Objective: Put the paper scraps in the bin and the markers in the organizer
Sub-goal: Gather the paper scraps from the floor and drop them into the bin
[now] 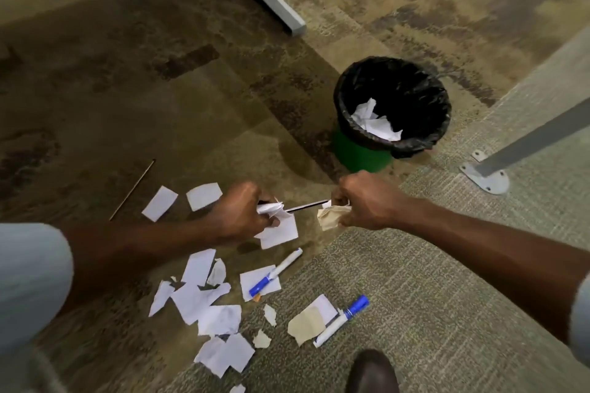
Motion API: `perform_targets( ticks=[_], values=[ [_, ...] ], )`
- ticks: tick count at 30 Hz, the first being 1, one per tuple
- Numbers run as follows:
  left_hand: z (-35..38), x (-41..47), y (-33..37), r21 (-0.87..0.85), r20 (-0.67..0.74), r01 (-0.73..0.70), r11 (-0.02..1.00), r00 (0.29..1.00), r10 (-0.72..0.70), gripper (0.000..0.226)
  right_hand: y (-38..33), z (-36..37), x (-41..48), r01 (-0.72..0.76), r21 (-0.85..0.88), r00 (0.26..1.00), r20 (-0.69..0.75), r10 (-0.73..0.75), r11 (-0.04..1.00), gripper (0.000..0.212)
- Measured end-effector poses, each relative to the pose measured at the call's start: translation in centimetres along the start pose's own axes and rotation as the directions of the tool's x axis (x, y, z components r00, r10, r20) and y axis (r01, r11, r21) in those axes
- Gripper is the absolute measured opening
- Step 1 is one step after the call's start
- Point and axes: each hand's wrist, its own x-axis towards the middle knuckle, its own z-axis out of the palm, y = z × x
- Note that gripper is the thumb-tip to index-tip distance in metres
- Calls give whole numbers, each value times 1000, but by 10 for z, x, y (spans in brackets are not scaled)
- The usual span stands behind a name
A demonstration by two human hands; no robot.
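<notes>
Several white and tan paper scraps (204, 300) lie scattered on the carpet in front of me. My left hand (239, 212) grips white scraps (269, 208) and a thin dark pen-like stick (308, 206) that points right. My right hand (367, 198) grips a crumpled tan paper ball (330, 217). Two white markers with blue caps lie on the floor: one (276, 271) on a white scrap, the other (341, 319) beside a tan scrap. The green bin (360, 155) with a black liner stands just beyond my hands and holds crumpled white paper. No organizer is in view.
A thin stick (132, 190) lies on the carpet at the left. Grey desk legs stand at the top middle (271, 0) and at the right, with a bolted foot plate (487, 177). My dark shoe (372, 372) shows at the bottom edge.
</notes>
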Motion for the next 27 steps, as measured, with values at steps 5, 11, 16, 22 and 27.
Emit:
perform_targets(
  ticks=[5, 11, 16, 22, 27],
  values=[
    [35, 14, -9, 0, 44, 18, 1000, 999, -18, 22, 14, 35, -11, -35, 56, 999, 40, 33, 998, 24],
    [56, 20, -8, 166, 44, -120, 979, 992, 115, 17, 27, 46, -14, -89, 71, 996, -11, 90, 994, 24],
    [47, 18, -4, 253, 4, -219, 942, 974, 226, 21, 29, 46, -14, -144, 100, 986, -71, 151, 985, 26],
    [21, 15, 8, 215, -195, -242, 946, 939, 285, 19, 20, 27, -19, -168, 174, 962, -188, 200, 970, 31],
    [-21, 27, 64, 74, -387, -218, 973, 893, 230, 12, 15, -29, -31, -175, 308, 860, -414, 298, 935, 30]
  ],
)
